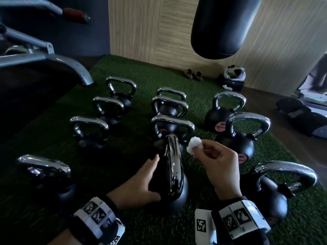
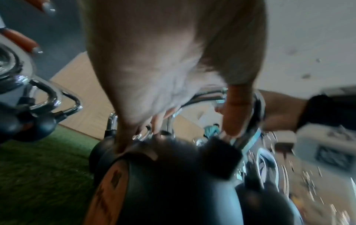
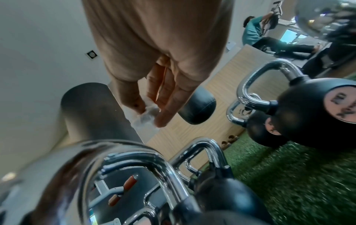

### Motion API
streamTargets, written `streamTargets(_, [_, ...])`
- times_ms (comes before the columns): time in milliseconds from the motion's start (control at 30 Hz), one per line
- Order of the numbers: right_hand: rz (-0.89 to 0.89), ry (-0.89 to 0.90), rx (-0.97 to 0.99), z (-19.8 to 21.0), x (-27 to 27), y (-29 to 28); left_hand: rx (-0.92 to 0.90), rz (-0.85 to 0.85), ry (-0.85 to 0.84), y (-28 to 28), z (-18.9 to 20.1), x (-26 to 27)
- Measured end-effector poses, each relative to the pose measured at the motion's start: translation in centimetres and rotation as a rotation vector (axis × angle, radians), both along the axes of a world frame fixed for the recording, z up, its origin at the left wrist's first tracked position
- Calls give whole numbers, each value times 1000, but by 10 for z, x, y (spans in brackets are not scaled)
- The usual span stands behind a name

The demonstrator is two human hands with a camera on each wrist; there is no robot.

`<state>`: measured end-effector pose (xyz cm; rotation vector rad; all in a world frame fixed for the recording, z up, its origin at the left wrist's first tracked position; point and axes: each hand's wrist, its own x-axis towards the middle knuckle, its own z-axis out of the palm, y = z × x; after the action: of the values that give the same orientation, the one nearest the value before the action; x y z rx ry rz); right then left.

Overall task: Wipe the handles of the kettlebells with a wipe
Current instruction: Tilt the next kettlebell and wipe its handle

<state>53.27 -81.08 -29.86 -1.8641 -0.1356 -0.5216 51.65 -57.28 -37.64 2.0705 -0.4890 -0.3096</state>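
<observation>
Several black kettlebells with chrome handles stand on green turf (image 1: 113, 161). The nearest kettlebell (image 1: 174, 167) has its handle edge-on to me. My left hand (image 1: 150, 175) lies against its left side, fingers straight along the ball and thumb pressed near the base. In the left wrist view the left hand (image 2: 173, 76) touches the top of the black ball (image 2: 173, 182). My right hand (image 1: 217, 165) hovers just right of the handle's top and pinches a crumpled white wipe (image 1: 193, 145). The right wrist view shows the wipe (image 3: 147, 117) between thumb and fingers, above the chrome handle (image 3: 146, 156), apart from it.
A black punching bag (image 1: 223, 27) hangs at the back right. A steel machine frame (image 1: 58, 61) borders the turf on the left. Shoes (image 1: 192, 74) and a white headguard (image 1: 234, 75) lie by the wood wall. A large kettlebell (image 1: 276, 184) stands close to my right wrist.
</observation>
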Motion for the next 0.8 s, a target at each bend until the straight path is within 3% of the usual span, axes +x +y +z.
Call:
streamTargets(100, [-23,65,-4,-19,4,-3,362,42,-116,-26,-26,-12])
streamTargets(200, [-33,121,-27,-35,14,-3,363,278,-272,-51,-37,-19])
streamTargets(300, [-54,173,-63,-44,25,1,358,355,-414,-55,-46,-9])
streamTargets(433, [-27,288,-95,-54,38,6,253,305,-462,-47,-55,0])
streamTargets(567, [-65,332,-159,-63,49,9,87,131,-581,-23,-49,16])
streamTargets(667, [-71,366,-143,-73,54,14,-40,19,-564,-8,-27,19])
streamTargets(800, [-108,348,-156,-73,59,20,-39,-18,-512,-6,-19,19])
